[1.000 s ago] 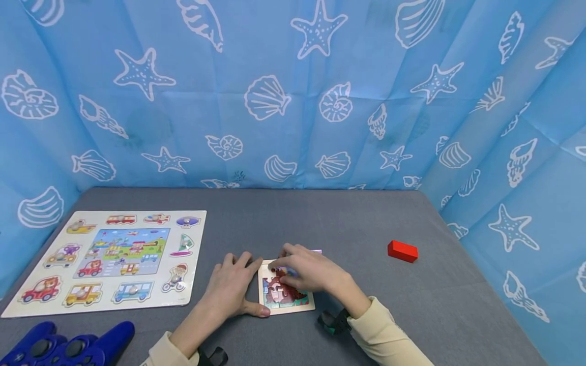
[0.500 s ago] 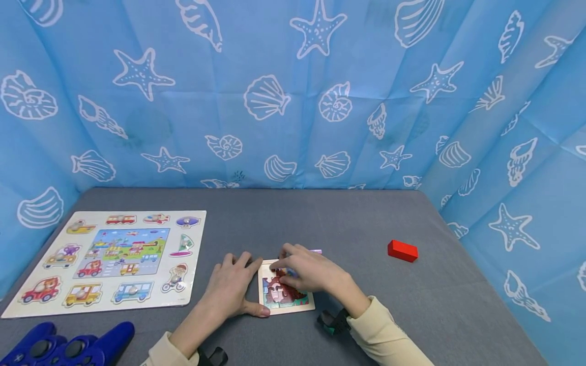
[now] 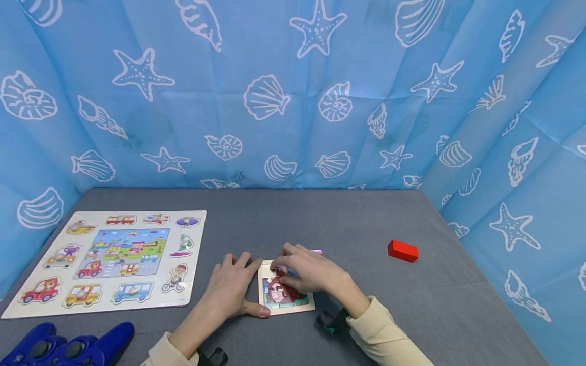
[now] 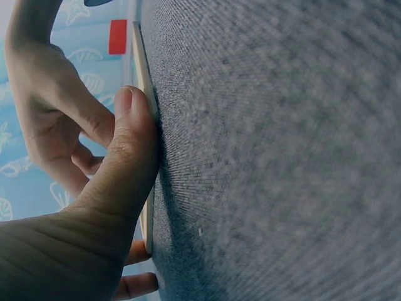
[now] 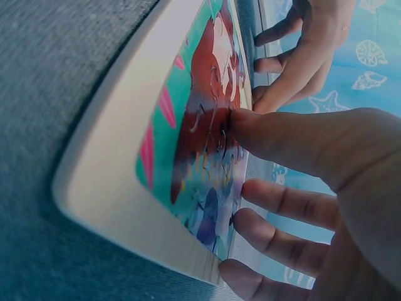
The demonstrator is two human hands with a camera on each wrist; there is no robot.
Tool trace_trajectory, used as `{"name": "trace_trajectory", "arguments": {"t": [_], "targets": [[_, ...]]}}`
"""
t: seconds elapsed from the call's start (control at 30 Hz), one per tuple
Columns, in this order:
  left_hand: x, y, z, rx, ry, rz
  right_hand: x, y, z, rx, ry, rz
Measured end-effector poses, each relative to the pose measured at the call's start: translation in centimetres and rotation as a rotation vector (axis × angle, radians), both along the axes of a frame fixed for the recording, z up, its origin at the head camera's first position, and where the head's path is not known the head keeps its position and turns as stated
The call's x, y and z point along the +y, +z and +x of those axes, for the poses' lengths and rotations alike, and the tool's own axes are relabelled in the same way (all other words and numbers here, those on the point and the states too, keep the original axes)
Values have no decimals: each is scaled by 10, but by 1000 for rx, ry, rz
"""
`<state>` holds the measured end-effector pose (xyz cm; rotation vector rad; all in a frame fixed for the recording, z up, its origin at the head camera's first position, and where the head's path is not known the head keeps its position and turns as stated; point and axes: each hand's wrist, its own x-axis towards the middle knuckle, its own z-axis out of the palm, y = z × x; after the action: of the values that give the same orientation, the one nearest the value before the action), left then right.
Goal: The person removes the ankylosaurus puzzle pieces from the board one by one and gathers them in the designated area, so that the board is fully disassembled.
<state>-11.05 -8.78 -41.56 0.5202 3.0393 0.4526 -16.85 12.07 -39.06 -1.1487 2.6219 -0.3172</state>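
Note:
A small jigsaw puzzle in a pale wooden tray [image 3: 297, 308] lies flat on the table, its brown, teal and pink picture partly hidden by fingers. My left hand [image 3: 231, 284] holds the tray at its left side, the thumb [image 4: 128, 119] on the near edge and a fingertip by the far left corner. Over the picture, my right hand [image 3: 313, 270] has curled fingers, with a brown puzzle piece [image 3: 276, 273] seemingly between thumb and index finger. In the right wrist view the right thumb [image 5: 263, 128] touches the brown area, and other fingertips touch the far part of the puzzle.
A purple-edged item [image 3: 317, 251] peeks out behind the right hand. Far right lies a red block [image 3: 403, 251]. At left are a large vehicle peg puzzle board [image 3: 183, 264] and a blue game controller [image 3: 73, 345]. A blue shell-print curtain [image 3: 293, 127] borders the table.
Almost nothing differs. The right index finger has shifted very slightly over the puzzle; the left hand and the tray stay in place.

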Motion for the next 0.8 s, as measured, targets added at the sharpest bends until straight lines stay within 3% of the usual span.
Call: {"name": "trace_trajectory", "arguments": {"t": [0.8], "targets": [[0, 1, 1, -5, -1, -2, -3, 0, 1, -12, -22, -12]]}}
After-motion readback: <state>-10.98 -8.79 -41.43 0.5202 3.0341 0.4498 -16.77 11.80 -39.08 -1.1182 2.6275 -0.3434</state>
